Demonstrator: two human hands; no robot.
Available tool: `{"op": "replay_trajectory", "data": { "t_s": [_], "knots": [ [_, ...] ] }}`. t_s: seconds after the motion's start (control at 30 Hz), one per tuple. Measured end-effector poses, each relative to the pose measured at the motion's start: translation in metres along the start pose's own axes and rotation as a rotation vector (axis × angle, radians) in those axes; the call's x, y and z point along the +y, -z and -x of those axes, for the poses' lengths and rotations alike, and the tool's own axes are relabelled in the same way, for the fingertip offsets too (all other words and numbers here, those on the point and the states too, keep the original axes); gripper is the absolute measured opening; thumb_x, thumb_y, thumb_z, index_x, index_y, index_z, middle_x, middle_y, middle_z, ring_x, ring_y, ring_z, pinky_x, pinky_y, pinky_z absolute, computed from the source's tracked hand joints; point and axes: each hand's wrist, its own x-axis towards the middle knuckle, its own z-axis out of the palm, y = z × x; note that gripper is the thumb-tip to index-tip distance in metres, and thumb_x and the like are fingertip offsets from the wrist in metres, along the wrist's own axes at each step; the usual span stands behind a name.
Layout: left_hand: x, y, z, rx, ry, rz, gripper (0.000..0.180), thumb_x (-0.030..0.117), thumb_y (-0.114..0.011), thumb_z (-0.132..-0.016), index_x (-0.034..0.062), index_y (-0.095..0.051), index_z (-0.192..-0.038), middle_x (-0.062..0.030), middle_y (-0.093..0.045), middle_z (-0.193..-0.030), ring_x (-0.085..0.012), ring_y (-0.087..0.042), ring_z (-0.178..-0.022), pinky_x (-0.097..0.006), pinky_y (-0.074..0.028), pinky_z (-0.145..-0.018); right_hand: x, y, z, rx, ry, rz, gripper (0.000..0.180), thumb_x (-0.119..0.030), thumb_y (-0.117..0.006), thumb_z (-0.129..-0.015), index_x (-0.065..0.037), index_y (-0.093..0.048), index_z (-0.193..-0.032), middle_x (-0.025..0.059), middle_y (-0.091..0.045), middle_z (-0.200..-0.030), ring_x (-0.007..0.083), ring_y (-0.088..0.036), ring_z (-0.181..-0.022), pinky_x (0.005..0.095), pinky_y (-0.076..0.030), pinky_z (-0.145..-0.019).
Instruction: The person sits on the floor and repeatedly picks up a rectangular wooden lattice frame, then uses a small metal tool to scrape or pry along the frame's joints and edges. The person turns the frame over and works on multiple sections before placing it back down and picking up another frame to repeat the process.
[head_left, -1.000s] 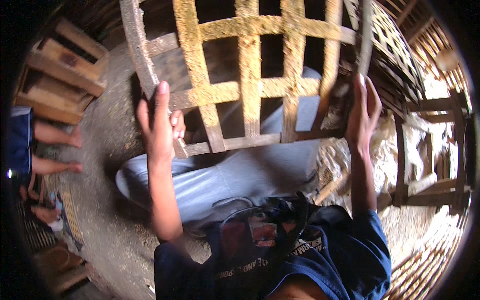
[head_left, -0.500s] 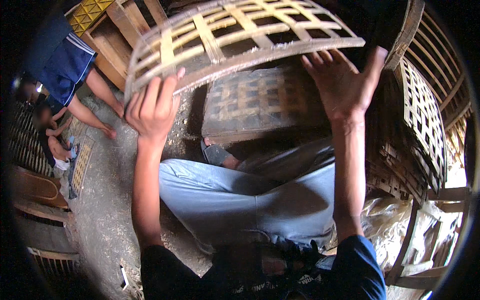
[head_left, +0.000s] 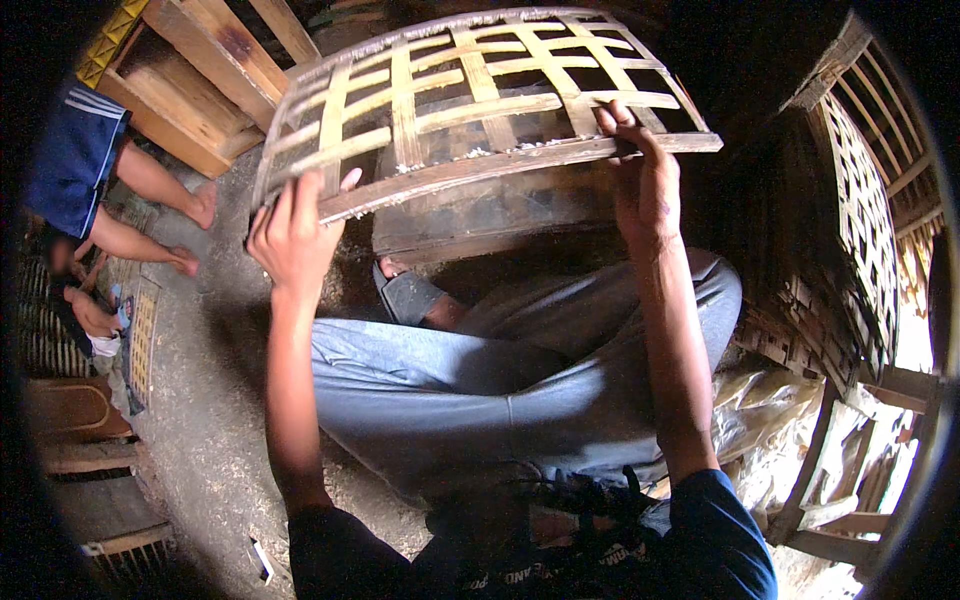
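A wooden-framed bamboo lattice tray (head_left: pixel 520 157) is held up in front of me, tilted, with whitish crumbs along its near rail. My left hand (head_left: pixel 292 235) is closed around its near left corner, thumb up on the inner side. Toward the right end of the same rail, my right hand (head_left: pixel 645 190) grips with its fingers over the wood and through the lattice. Beneath the tray lies a low, dark wooden slab or box (head_left: pixel 440 235), partly hidden by it.
My bent legs (head_left: pixel 430 370) are just below the tray. To the right, lattice trays (head_left: pixel 850 200) stand stacked beside crumpled clear plastic (head_left: pixel 765 410). At left, a person in blue shorts (head_left: pixel 75 160) stands near wooden boxes (head_left: pixel 180 110); another person (head_left: pixel 95 315) sits farther left.
My right hand has gone from spread fingers below the rail to gripping it. The tray has swung lower, its lattice turned more toward me. The standing person appears farther left.
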Motion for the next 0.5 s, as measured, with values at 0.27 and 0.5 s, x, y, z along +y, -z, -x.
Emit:
{"op": "replay_trajectory", "data": {
  "t_s": [0.27, 0.5],
  "knots": [
    [0.009, -0.078, 0.058, -0.514, 0.27, 0.103, 0.045, 0.042, -0.079, -0.08, 0.0301, -0.059, -0.119, -0.0124, -0.066, -0.063, -0.0398, -0.068, -0.065, -0.051, -0.05, -0.057, 0.06, 0.052, -0.031, 0.004, -0.208, -0.126, 0.05, -0.006, -0.056, -0.091, 0.001, -0.045, -0.14, 0.0089, -0.064, -0.123, 0.0194, -0.059, -0.121, 0.0305, -0.04, -0.104],
    [0.02, -0.098, 0.075, -0.413, 0.154, 0.16, 0.061, 0.024, -0.086, -0.066, 0.0306, -0.06, -0.121, -0.0101, -0.064, -0.061, -0.0343, -0.065, -0.06, -0.046, -0.052, -0.062, 0.071, 0.063, -0.036, 0.04, -0.128, -0.121, 0.044, -0.005, -0.052, -0.092, -0.003, -0.05, -0.136, 0.0084, -0.059, -0.128, 0.0223, -0.058, -0.123, 0.0374, -0.043, -0.103]
  ]
}}
